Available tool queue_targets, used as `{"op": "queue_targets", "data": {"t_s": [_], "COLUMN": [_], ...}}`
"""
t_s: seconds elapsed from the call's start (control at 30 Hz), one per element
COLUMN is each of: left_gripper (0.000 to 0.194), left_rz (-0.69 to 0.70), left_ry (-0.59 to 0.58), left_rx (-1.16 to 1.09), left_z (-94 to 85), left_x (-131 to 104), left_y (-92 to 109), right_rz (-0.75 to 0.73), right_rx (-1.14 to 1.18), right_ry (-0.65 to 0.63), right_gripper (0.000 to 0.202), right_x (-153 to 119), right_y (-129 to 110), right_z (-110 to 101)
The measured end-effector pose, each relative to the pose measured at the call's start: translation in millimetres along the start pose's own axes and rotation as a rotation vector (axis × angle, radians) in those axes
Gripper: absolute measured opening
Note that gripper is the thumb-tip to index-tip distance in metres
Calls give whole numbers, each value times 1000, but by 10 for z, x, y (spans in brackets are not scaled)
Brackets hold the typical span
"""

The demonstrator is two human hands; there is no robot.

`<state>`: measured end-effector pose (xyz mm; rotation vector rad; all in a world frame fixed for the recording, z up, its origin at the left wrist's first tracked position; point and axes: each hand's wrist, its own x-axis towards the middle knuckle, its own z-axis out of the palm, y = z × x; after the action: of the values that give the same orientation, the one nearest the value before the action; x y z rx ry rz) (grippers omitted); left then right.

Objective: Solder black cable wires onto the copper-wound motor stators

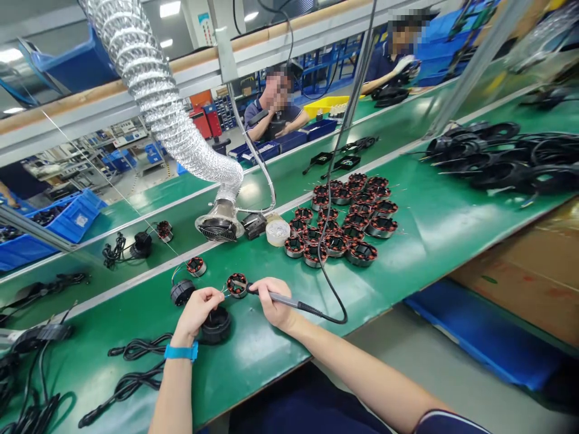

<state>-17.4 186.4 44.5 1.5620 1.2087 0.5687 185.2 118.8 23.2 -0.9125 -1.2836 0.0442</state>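
My right hand (275,301) is closed around a soldering iron (283,298), its tip reaching over a motor stator (236,285) with red-orange windings. Pinched in my left hand (200,307) is a thin wire (226,293) running to that stator's near edge. Just below my left fingers a round black housing (216,325) rests on the green bench. Another black round part (183,292) and a second stator (196,266) sit beyond my left hand, with coloured wires between them. The iron's cord loops away to the right.
Several stators (337,244) are grouped on the right of the bench. A fume duct (181,132) hangs down beside a round pale container (277,231). Black cables (136,380) lie at left, more (506,154) at far right. Two people sit across the bench.
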Motion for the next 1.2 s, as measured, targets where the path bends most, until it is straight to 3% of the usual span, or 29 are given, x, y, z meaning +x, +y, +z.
{"op": "queue_targets", "data": {"t_s": [0.33, 0.43, 0.5, 0.63, 0.67, 0.73, 0.8, 0.9, 1.0, 1.2], "left_gripper": [41, 43, 44, 44, 43, 41, 42, 48, 51, 49], "left_rz": [19, 45, 89, 277, 310, 302, 212, 58, -22, -167], "left_ry": [15, 84, 196, 618, 667, 592, 351, 69, -17, -228], "left_rx": [52, 89, 135, 443, 497, 498, 410, 219, 75, -73], "left_z": [-7, -68, -122, -163, -150, -106, -64, -48, -76, -103], "left_x": [-22, -27, -47, -145, -172, -212, -219, -177, -124, -126], "left_y": [53, 51, 68, 163, 189, 223, 228, 199, 186, 234], "right_rz": [-13, -7, -6, 39, 53, 68, 68, 67, 101, 146], "right_rx": [-25, -27, -17, -22, -31, -59, -95, -111, -55, 99], "right_ry": [-7, -17, -20, -50, -79, -171, -284, -435, -542, -614], "right_gripper": [29, 31, 30, 26, 24, 20, 20, 48, 69, 72], "right_x": [10, 7, 2, -1, 0, 3, -2, -26, -54, -25], "right_y": [10, 10, 12, 31, 41, 70, 112, 202, 307, 421], "right_z": [-12, -21, -25, -12, -3, 24, 61, 131, 201, 210]}}
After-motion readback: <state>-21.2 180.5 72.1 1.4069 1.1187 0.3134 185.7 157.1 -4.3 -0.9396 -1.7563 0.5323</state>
